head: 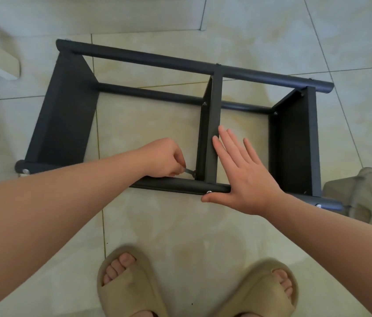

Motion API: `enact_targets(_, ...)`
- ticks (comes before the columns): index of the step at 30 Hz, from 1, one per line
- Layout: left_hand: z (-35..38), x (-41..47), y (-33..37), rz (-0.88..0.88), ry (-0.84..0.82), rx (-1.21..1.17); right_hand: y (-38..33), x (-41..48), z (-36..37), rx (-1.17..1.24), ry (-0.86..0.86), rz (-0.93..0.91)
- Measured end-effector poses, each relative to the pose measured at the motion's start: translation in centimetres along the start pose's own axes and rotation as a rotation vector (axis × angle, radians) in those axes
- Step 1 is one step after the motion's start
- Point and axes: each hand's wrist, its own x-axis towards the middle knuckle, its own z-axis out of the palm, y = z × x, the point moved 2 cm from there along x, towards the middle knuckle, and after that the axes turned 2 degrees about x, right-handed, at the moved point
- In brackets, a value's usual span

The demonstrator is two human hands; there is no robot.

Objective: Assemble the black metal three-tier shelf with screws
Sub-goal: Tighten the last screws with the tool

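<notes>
Two hands [165, 160], one tool [188, 171], one three-tier shelf [66, 115]

Head camera, steeply downward, close over floor [180, 225].

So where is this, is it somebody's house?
Probably yes, a room at home: shiny beige floor tiles, beige house slippers on the person's feet, and a black shelf lying on the floor for assembly.

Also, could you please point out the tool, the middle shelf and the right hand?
tool [189, 172]: head view, on its bare metal shank.
middle shelf [214, 106]: head view, on its lighter face.
right hand [246, 177]: head view, on the back of the hand.
</notes>
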Motion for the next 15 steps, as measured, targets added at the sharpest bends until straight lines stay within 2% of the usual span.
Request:
enact_targets(7,0.3,0.6,0.2,0.024,-0.038,-0.338,0.0,0.1,0.3,0.083,-0.002,-0.077)
enact_targets(11,1.0,0.5,1.1,-0.058,-0.111,-0.661,0.0,0.2,0.4,0.084,0.026,-0.08)
enact_targets(15,1.1,0.6,1.5,-0.12,-0.125,-0.818,0.0,0.1,0.4,0.083,0.038,-0.075)
